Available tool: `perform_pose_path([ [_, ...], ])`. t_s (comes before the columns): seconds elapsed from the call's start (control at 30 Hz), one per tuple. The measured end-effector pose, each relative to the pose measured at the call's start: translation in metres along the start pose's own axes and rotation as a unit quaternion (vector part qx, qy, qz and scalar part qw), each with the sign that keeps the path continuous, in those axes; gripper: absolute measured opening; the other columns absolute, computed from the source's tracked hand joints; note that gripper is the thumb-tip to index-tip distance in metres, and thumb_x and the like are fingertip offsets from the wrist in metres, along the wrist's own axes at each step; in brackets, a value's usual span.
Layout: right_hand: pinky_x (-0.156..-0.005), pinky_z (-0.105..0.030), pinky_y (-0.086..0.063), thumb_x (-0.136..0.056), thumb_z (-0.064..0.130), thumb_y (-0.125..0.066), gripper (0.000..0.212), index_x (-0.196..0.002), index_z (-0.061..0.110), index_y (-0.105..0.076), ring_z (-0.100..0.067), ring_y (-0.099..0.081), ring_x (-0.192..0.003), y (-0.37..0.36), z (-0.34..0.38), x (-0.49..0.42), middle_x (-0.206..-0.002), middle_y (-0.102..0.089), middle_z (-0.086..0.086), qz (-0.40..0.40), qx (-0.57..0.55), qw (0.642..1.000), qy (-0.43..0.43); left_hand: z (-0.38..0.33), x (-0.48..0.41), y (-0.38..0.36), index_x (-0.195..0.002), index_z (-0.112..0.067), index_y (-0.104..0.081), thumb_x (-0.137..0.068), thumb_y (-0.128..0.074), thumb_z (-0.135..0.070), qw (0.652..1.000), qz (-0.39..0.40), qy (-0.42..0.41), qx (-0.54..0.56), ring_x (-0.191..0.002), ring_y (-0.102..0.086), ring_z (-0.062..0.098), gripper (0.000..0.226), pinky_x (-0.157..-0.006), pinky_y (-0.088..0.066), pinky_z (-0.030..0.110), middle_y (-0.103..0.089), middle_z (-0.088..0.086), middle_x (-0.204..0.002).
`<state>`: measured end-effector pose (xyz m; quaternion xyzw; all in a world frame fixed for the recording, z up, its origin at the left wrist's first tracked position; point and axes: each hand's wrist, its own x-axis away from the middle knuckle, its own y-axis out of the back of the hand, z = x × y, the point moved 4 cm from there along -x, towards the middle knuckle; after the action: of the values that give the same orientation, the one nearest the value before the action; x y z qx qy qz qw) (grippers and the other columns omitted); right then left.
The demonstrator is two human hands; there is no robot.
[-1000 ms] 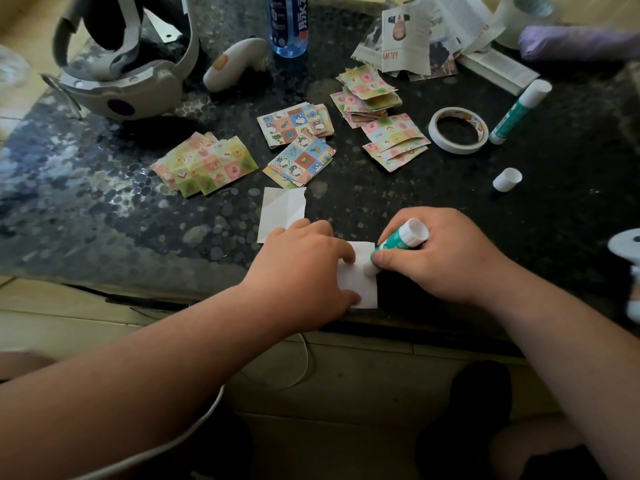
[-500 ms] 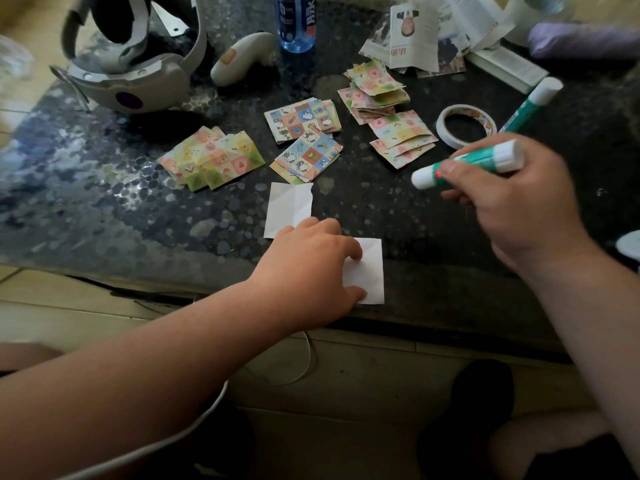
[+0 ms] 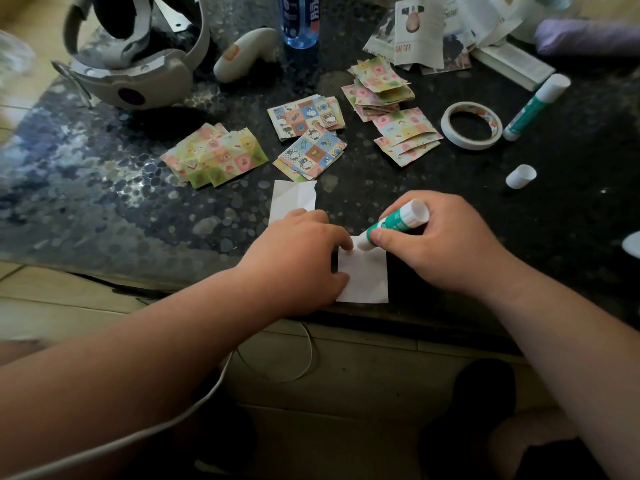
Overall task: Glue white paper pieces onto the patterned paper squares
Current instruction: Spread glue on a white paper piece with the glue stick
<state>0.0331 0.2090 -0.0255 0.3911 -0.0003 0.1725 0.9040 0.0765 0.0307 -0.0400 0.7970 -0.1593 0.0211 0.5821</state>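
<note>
A white paper square [image 3: 367, 280] lies at the near edge of the dark table [image 3: 138, 216]. My left hand [image 3: 298, 258] presses on its left part with the fingers flat. My right hand [image 3: 436, 244] grips a green glue stick [image 3: 394, 221], and its white tip touches the top of the square. A second white paper piece [image 3: 292, 199] lies just behind my left hand. Stacks of patterned paper squares lie further back: yellow-pink ones [image 3: 216, 155], blue-checked ones [image 3: 308, 133] and pink-green ones [image 3: 391, 109].
A loose white cap [image 3: 520, 176], a roll of tape [image 3: 471, 125] and a second capped glue stick [image 3: 535, 105] lie at the right. A headset [image 3: 138, 67], a controller [image 3: 242, 55], a blue bottle [image 3: 299, 19] and cut magazine pages [image 3: 426, 32] stand at the back.
My right hand, lifted to the right half a second ago, has come back down and put the glue stick's tip on the white square. My left hand has stayed on the paper.
</note>
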Motion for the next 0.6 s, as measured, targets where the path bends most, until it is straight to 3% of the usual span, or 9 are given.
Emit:
perform_pose_path([
  [0.27,-0.057,-0.009,-0.043,-0.084,0.034,-0.081,0.016,-0.088,0.024,-0.069,-0.003,-0.062,-0.077,-0.0038,0.0019,-0.0014,-0.082,-0.067,0.009,-0.003,0.029,1.000,-0.004,0.0026,-0.0014,0.0008,-0.131,-0.044,-0.059,-0.086,-0.067,-0.050,1.000,0.005,0.016,-0.001,-0.116,-0.047,0.015,0.047,-0.091,-0.045,0.031,-0.055,-0.009,-0.116],
  [0.43,-0.063,-0.019,-0.050,-0.083,0.033,-0.082,0.016,-0.085,0.021,-0.070,-0.005,-0.063,-0.076,-0.0063,0.0045,-0.0005,-0.079,-0.068,0.008,0.016,0.037,0.999,0.011,0.0010,-0.0006,0.0010,-0.132,-0.044,-0.059,-0.086,-0.067,-0.051,1.000,0.004,0.018,-0.005,-0.117,-0.048,0.017,0.047,-0.093,-0.047,0.034,-0.056,-0.007,-0.117],
  [0.6,-0.058,-0.010,-0.044,-0.084,0.030,-0.081,0.015,-0.085,0.021,-0.070,-0.004,-0.063,-0.077,-0.0050,0.0032,-0.0003,-0.080,-0.067,0.008,-0.011,0.021,1.000,0.007,0.0013,-0.0007,0.0013,-0.133,-0.043,-0.058,-0.087,-0.067,-0.050,1.000,0.007,0.023,-0.006,-0.118,-0.048,0.017,0.048,-0.093,-0.046,0.033,-0.057,-0.007,-0.119],
])
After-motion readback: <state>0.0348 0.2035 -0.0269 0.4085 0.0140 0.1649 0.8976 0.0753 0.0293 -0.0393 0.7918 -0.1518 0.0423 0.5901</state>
